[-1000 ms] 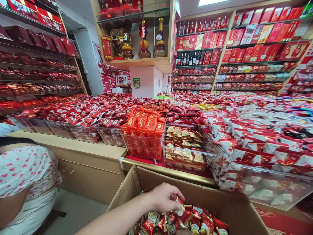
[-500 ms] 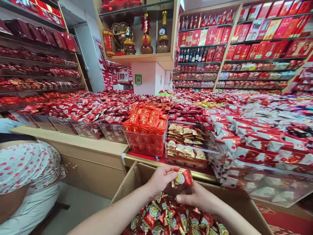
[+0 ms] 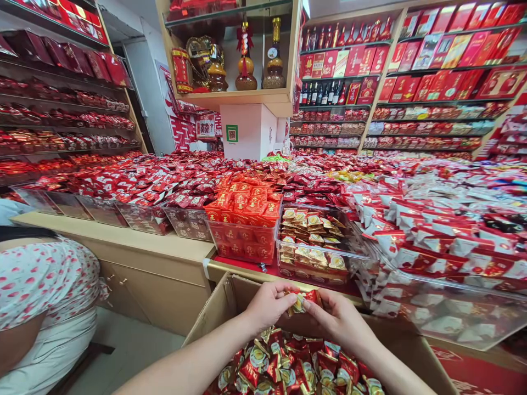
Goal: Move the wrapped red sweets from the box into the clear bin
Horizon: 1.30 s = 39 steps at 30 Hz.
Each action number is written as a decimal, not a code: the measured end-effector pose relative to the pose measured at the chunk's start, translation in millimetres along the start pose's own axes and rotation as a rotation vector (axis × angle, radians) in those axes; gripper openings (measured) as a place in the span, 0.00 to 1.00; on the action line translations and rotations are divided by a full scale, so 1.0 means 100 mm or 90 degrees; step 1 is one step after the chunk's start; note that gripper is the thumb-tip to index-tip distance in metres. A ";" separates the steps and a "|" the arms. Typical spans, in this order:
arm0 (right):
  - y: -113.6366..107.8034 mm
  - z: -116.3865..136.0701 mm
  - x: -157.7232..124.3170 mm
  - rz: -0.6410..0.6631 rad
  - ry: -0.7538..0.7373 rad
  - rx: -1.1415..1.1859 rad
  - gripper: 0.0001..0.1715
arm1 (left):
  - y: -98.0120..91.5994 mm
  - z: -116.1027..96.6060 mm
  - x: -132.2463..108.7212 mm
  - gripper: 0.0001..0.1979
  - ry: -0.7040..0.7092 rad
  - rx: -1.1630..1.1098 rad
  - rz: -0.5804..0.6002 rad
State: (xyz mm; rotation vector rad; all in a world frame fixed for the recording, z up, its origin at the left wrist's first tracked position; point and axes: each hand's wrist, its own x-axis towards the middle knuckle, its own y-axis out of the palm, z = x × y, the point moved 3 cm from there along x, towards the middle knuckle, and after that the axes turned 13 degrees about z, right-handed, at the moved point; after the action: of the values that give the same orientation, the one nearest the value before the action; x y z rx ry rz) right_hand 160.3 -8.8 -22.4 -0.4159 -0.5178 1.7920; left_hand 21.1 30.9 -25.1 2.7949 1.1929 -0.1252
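Between my two hands is a small wrapped candy (image 3: 300,303) in red and gold foil with a yellow picture on it. My left hand (image 3: 269,304) pinches its left end between thumb and fingers. On its right end, my right hand (image 3: 335,314) is closed with thumb and fingertips. Both hands are over an open cardboard box (image 3: 216,310) heaped with matching wrapped candies (image 3: 284,365). Just beyond the box stands a clear plastic bin (image 3: 319,269) with similar gold and red packets in neat rows.
Left of that bin is one with orange-red packets (image 3: 245,219); to its right, a large bin of white and red packets (image 3: 448,296). A person in a heart-patterned top (image 3: 49,274) sits at the left by the wooden counter (image 3: 156,260). Shelves of red boxes (image 3: 436,49) rise behind.
My right hand has come up from beside the candy and now grips its right end. My left hand has stayed nearly in place, holding the candy slightly lower.
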 end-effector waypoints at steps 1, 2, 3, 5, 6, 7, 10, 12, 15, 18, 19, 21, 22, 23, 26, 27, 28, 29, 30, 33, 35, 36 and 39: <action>-0.01 0.02 0.00 -0.018 -0.010 -0.043 0.17 | 0.00 0.00 0.00 0.15 -0.011 0.007 0.001; -0.02 0.04 -0.01 -0.029 -0.016 -0.076 0.16 | 0.00 0.01 0.00 0.14 -0.022 0.009 0.002; -0.02 0.07 -0.02 -0.033 -0.021 -0.103 0.14 | 0.01 0.01 0.00 0.13 -0.034 0.009 0.004; -0.04 0.15 -0.05 -0.031 -0.031 -0.148 0.12 | 0.02 0.02 0.00 0.11 -0.051 0.008 0.004; -0.06 0.21 -0.08 -0.031 -0.037 -0.168 0.12 | 0.03 0.02 0.00 0.11 -0.053 0.006 0.009; -0.10 0.28 -0.11 -0.036 -0.047 -0.187 0.11 | 0.03 0.02 -0.01 0.10 -0.051 0.002 0.017; -0.30 0.56 -0.21 -0.109 -0.105 -0.235 0.11 | 0.04 0.06 -0.02 0.10 -0.047 -0.003 0.031; -0.51 0.76 -0.23 -0.209 -0.150 -0.266 0.13 | 0.03 0.11 -0.01 0.10 -0.053 0.014 0.023; -0.81 1.02 -0.06 -0.303 -0.161 -0.356 0.15 | 0.02 0.18 0.00 0.09 -0.056 0.056 0.018; -0.94 1.13 0.35 -0.179 -0.082 -0.463 0.12 | 0.02 0.24 0.01 0.08 -0.042 0.077 0.025; -0.93 1.12 0.49 -0.112 -0.046 -0.482 0.12 | 0.02 0.26 0.02 0.08 -0.039 0.079 0.027; -0.89 1.07 0.75 0.002 0.015 -0.491 0.11 | 0.01 0.30 0.03 0.08 -0.034 0.079 0.029; -0.85 1.04 0.85 0.037 0.035 -0.488 0.11 | 0.01 0.32 0.04 0.08 -0.033 0.078 0.031; -0.82 1.00 0.92 0.059 0.049 -0.483 0.11 | 0.00 0.33 0.05 0.08 -0.031 0.076 0.032; -0.74 0.89 1.06 0.110 0.073 -0.449 0.10 | 0.00 0.35 0.05 0.08 -0.027 0.077 0.033; -0.73 0.85 1.09 0.133 0.084 -0.430 0.10 | 0.00 0.35 0.05 0.08 -0.029 0.078 0.033; -0.72 0.81 1.11 0.160 0.094 -0.409 0.11 | 0.01 0.34 0.05 0.08 -0.032 0.079 0.032; -0.73 0.78 1.12 0.187 0.102 -0.390 0.11 | 0.01 0.32 0.04 0.08 -0.036 0.081 0.033; -0.74 0.75 1.14 0.211 0.104 -0.377 0.11 | 0.01 0.31 0.04 0.08 -0.042 0.084 0.034; -0.77 0.69 1.21 0.291 0.118 -0.295 0.13 | 0.02 0.25 0.03 0.09 -0.061 0.096 0.038; -0.77 0.65 1.25 0.335 0.143 -0.238 0.14 | 0.03 0.23 0.02 0.09 -0.068 0.103 0.041; -0.77 0.63 1.26 0.349 0.155 -0.220 0.13 | 0.03 0.22 0.02 0.09 -0.069 0.105 0.042; -0.78 0.63 1.30 0.346 0.160 -0.220 0.08 | 0.03 0.22 0.01 0.09 -0.066 0.108 0.044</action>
State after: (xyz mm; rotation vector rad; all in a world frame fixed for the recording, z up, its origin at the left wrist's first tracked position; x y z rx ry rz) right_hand 155.0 125.9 71.0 -1.0910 -0.5718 2.1249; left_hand 23.0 27.1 -47.0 2.9278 1.1104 -0.3768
